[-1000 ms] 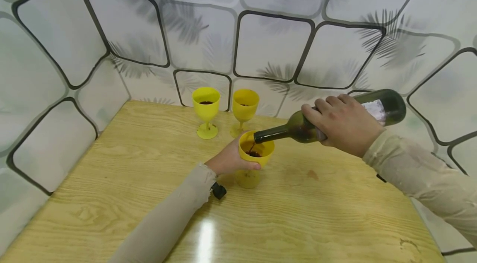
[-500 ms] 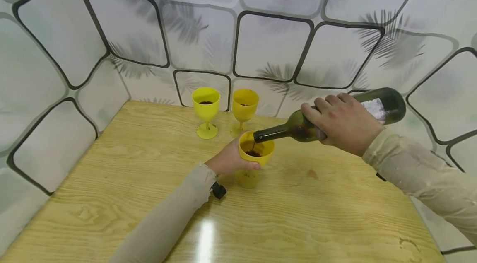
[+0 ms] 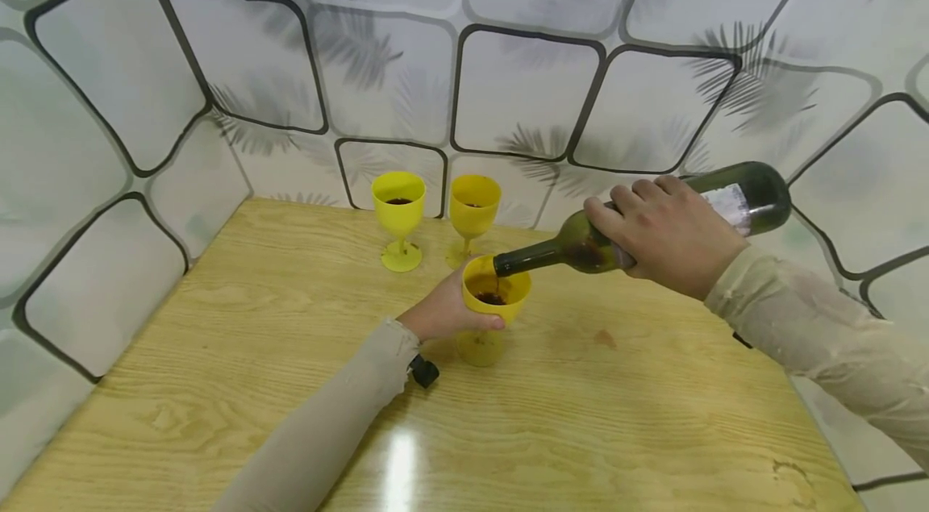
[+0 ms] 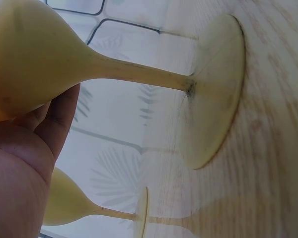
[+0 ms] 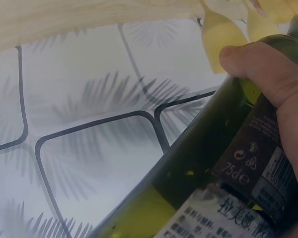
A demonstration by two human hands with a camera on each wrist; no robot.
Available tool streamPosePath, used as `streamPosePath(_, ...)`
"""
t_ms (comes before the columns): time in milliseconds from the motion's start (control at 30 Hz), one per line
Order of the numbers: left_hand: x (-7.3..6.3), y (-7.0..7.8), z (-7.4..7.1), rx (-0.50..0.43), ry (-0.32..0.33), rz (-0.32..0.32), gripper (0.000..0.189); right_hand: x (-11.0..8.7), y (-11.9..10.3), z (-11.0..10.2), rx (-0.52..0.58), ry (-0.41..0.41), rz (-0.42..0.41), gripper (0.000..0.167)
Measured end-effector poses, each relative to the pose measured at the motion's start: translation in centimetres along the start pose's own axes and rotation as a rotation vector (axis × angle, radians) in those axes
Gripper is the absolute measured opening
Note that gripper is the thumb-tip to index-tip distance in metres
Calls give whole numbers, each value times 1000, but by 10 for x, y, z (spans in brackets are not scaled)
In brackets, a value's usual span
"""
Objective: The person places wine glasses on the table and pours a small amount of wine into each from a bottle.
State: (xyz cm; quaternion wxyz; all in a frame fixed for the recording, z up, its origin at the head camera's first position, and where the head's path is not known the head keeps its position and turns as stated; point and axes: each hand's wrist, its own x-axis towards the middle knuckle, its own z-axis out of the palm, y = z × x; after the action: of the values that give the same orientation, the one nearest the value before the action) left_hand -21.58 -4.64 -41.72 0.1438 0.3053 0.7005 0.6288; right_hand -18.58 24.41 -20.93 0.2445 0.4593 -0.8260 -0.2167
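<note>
My left hand (image 3: 452,310) curls round the bowl of a yellow goblet (image 3: 517,304), whose foot is on the table in the left wrist view. Dark red liquid (image 3: 490,298) lies in the bottom of its bowl. A green wine bottle (image 3: 581,242) is gripped by my right hand (image 3: 664,234), tilted with its neck pointing down to the left. The bottle's mouth overlaps the goblet's rim, and a thin dark stream falls from it into the bowl. Printed labels (image 5: 243,173) show on the bottle in the right wrist view.
Two more yellow goblets stand at the back by the wall: a brighter left goblet (image 3: 399,214) and a right goblet (image 3: 475,210), each with dark liquid inside. The wooden table (image 3: 290,335) meets a patterned wall (image 3: 392,77) behind and at the left.
The bottle's base has risen slightly, so the bottle tips a little more steeply. Liquid keeps running into the held goblet. The left hand stays put, and the view has shifted slightly.
</note>
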Motion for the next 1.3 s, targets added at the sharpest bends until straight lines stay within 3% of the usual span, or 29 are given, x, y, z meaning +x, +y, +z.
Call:
streamPosePath(400, -1, -3, -1, -11, 2, 2, 82, 4, -1, -5, -36, -50, 10, 50)
streamPosePath(733, -3, -2, 0, -11, 13, 1, 85, 12, -6, -11, -93, -67, -9, 70)
streamPosePath(1033, -2, 1, 0, -4, 16, -22, 90, 16, -7, -18, -134, -115, -18, 61)
streamPosePath(1300, -2, 2, 0, -18, 11, -26, 92, 19, -12, -23, -161, -146, -16, 64)
